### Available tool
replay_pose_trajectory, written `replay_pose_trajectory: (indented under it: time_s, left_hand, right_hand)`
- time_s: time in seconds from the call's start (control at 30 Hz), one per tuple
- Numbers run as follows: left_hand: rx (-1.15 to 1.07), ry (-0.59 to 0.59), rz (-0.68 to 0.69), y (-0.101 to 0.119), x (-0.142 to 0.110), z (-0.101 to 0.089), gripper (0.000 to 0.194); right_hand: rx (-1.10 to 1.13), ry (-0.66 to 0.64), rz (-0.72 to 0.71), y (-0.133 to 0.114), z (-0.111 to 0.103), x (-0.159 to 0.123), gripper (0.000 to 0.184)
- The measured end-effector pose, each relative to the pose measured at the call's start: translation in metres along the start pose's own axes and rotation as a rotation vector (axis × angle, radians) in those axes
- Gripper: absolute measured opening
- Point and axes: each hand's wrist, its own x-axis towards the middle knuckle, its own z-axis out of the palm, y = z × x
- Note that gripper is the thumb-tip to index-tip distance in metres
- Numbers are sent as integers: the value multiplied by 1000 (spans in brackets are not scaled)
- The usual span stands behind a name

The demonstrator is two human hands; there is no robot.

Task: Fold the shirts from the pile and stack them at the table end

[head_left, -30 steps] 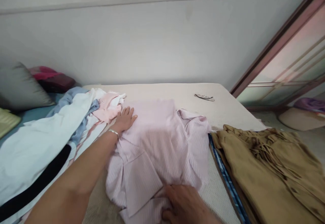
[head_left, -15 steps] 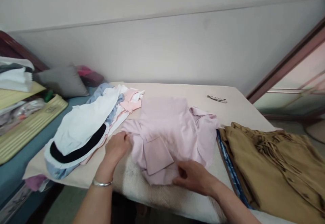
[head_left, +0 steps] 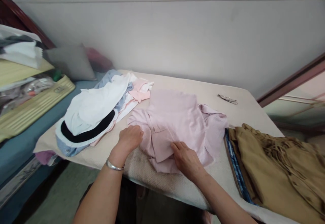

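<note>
A pale pink shirt [head_left: 175,115] lies partly folded and rumpled on the table in front of me, with a squarish darker pink flap or pocket [head_left: 162,142] on its near left part. My left hand [head_left: 130,137], a silver bangle on its wrist, is closed at the shirt's left edge with the fingers curled on the cloth. Over the near middle of the shirt is my right hand [head_left: 185,158]. Its fingers are bent and pressed together on the cloth at the right edge of the flap; the thumb is mostly hidden.
Left of the shirt, a white hat [head_left: 88,112] with a black inner band sits on heaped clothes [head_left: 138,90]. Folded brown trousers [head_left: 269,166] lie at the right over blue patterned cloth [head_left: 237,166]. Eyeglasses [head_left: 227,99] rest toward the back of the table [head_left: 203,85].
The camera view has shifted, so the table's contents sit farther right in the picture. My right hand has moved from the shirt's near edge up onto the flap. The left stays at the left edge.
</note>
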Motion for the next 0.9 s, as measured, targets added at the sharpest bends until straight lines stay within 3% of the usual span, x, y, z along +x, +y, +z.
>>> replay_pose_trajectory:
  time_s: [0.1,0.27,0.37,0.47,0.57,0.73,0.9]
  left_hand:
    - [-9,-47,49,4,-1,0,39]
    - [-9,-95,89,3,1,3,38]
    - [-18,-100,98,-1,2,6,40]
    - [-31,-138,137,-1,1,8,42]
    - [-35,-176,146,1,-1,8,44]
    - [-31,-178,94,-1,2,7,45]
    - [-22,-111,-19,-5,10,8,45]
  right_hand:
    - [176,65,105,4,-4,5,20]
    - [893,262,381,21,-18,13,25]
    - [1173,376,567,39,-18,14,25]
    - [1312,505,669,55,-15,13,23]
    - [1373,556,669,63,-16,11,23]
    - [1481,695,683,73,-37,11,21]
    - [1793,793,762,88,-59,10,18]
